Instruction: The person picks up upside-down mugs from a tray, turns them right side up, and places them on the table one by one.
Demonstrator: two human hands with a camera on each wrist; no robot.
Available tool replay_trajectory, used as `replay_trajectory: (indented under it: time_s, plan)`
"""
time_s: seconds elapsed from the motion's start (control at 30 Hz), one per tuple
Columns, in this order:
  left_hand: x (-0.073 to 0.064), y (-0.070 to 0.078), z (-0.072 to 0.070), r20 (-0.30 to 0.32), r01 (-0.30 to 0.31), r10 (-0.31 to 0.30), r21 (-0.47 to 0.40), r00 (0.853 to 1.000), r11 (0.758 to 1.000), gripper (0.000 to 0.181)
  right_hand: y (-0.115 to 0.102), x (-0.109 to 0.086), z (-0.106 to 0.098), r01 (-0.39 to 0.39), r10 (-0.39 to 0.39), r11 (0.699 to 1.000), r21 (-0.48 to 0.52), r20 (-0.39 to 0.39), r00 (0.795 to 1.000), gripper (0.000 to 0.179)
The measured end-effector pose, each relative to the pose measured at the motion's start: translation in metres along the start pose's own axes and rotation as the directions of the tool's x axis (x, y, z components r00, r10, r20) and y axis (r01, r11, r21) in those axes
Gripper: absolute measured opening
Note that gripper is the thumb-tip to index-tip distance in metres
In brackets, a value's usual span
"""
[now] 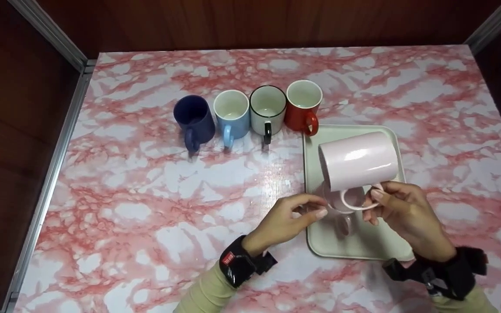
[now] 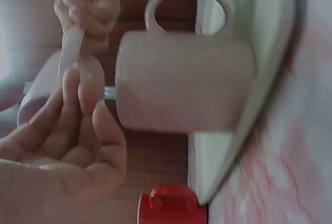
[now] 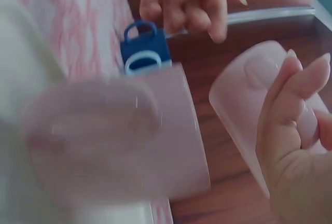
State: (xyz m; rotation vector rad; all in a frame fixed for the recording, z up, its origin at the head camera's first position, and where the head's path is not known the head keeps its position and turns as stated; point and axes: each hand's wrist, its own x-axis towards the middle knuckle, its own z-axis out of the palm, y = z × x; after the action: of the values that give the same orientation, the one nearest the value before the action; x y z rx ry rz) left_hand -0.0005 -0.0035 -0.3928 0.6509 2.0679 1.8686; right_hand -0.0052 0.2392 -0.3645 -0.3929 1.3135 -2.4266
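Note:
My right hand [image 1: 411, 215] pinches the handle of a pale pink mug [image 1: 359, 161], which is tipped on its side above the tray with its mouth toward the left. Beneath it, a second pink mug [image 2: 187, 81] stands upright on the cream tray [image 1: 363, 250], partly hidden from the head view by the raised one. My left hand [image 1: 287, 219] hovers over the tray's left edge, fingers loosely bent and holding nothing. Its fingertips overlap the raised mug in the left wrist view, while the right wrist view shows a gap between them.
Left of the tray's far end, a row holds a dark blue mug [image 1: 195, 119], a light blue mug [image 1: 234, 126], a white mug [image 1: 259, 124] with black rim and handle, and a red mug [image 1: 296, 117] close to the tray's corner. Brown panels [image 1: 276, 24] border the marbled table.

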Motion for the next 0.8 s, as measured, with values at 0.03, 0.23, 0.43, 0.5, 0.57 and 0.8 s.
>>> replay_trajectory:
  time_s: [0.03, 0.23, 0.43, 0.5, 0.57, 0.8]
  plan:
    - [0.001, 0.001, 0.002, -0.023, 0.002, -0.003, -0.036, 1.0, 0.999, 0.026, 0.002, 0.002, 0.002, 0.009, -0.01, 1.0, 0.025, 0.004, 1.0, 0.029]
    - [0.007, 0.007, 0.014, -0.151, 0.003, -0.052, -0.311, 0.987, 0.95, 0.025, 0.011, 0.01, 0.017, 0.053, -0.058, 0.989, 0.136, 0.035, 0.998, 0.031]
    - [0.01, 0.011, 0.018, -0.192, 0.01, -0.136, -0.546, 0.972, 0.838, 0.024, 0.017, 0.014, 0.025, 0.024, -0.027, 0.989, 0.146, 0.023, 0.999, 0.032]
    - [0.011, 0.011, 0.019, -0.199, 0.008, -0.167, -0.62, 0.966, 0.785, 0.024, 0.019, 0.016, 0.027, 0.011, -0.013, 0.99, 0.139, 0.016, 1.0, 0.032]
    - [0.012, 0.011, 0.021, -0.207, 0.007, -0.193, -0.666, 0.959, 0.746, 0.023, 0.021, 0.017, 0.029, -0.003, 0.003, 0.993, 0.118, 0.0, 1.0, 0.031]
    - [0.012, 0.011, 0.022, -0.188, -0.007, -0.209, -0.759, 0.96, 0.651, 0.012, 0.025, 0.021, 0.034, -0.039, 0.04, 0.996, 0.084, -0.008, 0.999, 0.027]
